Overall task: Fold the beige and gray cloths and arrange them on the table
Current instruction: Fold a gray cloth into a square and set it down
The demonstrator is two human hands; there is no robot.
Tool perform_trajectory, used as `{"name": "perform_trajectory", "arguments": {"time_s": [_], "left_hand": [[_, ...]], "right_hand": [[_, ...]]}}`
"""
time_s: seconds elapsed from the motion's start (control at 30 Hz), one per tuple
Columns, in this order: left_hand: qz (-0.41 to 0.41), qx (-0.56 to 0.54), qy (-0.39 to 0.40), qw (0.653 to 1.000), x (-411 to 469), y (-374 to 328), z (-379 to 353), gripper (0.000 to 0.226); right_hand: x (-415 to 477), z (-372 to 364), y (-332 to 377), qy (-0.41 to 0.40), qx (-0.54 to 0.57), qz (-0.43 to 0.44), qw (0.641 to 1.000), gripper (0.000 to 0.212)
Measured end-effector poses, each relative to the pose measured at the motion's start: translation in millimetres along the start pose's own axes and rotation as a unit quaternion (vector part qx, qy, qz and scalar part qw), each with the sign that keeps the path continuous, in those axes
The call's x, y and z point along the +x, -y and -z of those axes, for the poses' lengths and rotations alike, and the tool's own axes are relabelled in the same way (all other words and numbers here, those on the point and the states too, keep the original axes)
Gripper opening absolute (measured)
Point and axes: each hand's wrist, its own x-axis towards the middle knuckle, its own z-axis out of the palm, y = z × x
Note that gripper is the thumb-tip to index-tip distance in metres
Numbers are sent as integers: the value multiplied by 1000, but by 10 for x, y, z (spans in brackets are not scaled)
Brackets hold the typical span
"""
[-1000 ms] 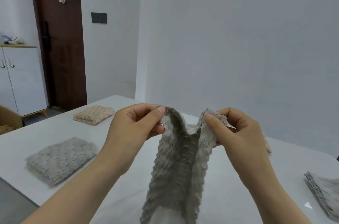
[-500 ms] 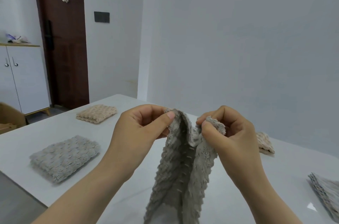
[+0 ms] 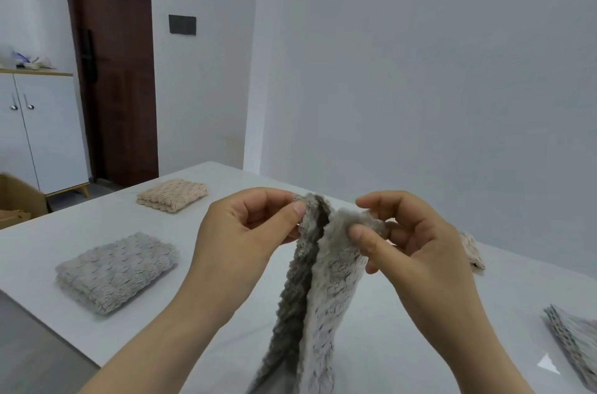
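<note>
Held gray cloth (image 3: 323, 290) hung from my hands over the table (image 3: 533, 290), its lower end out of frame, so I couldn't tell if it touched the top. My left hand (image 3: 245, 232) pinched one top corner between thumb and curled fingers. My right hand (image 3: 416, 251) pinched the other corner the same way, the two corners nearly together. The cloth was doubled lengthwise, dark side inward.

To do this step well, I judged: match the two corners exactly, keep both pinches tight, let the weight pull the halves straight, then lay it flat before the next fold. The pile looked thick and springy, so it would need pressing.

Right of the held cloth, at the frame edge, lay another gray cloth (image 3: 571, 338), loosely folded. Left of it sat a folded gray cloth (image 3: 116, 271). Just behind my right hand was a beige cloth (image 3: 473, 251), mostly hidden. Further left and beyond lay a folded beige cloth (image 3: 172, 195). Far left past that stood a white cabinet (image 3: 48, 135) and a brown door (image 3: 116, 87).
</note>
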Motion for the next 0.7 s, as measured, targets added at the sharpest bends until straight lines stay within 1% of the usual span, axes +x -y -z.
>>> {"name": "perform_trajectory", "arguments": {"time_s": [0.03, 0.13, 0.27, 0.4, 0.57, 0.67, 0.7], "left_hand": [[-3, 5, -5, 1000, -13, 6, -1, 6], [-12, 8, -17, 1000, -59, 27, -19, 7], [-26, 5, 4, 1000, -140, 11, -82, 12], [-51, 18, 20, 998, -190, -28, -108, 17], [-71, 26, 21, 997, -240, -42, -101, 13], [-78, 35, 23, 996, -251, -48, -86, 11], [-82, 41, 25, 995, -255, -53, -83, 11]], "right_hand": [[-17, -9, -10, -4, 3, -8, 1000, 22], [-49, -58, 49, -20, 15, -12, 1000, 17], [-80, -85, 67, -31, 22, -8, 999, 10], [-132, -103, 86, -19, -9, 6, 1000, 4], [-161, -108, 111, -35, -33, 28, 998, 11], [-167, -111, 128, -37, -43, 30, 998, 3], [-167, -108, 123, -38, -49, 32, 998, 4]]}}
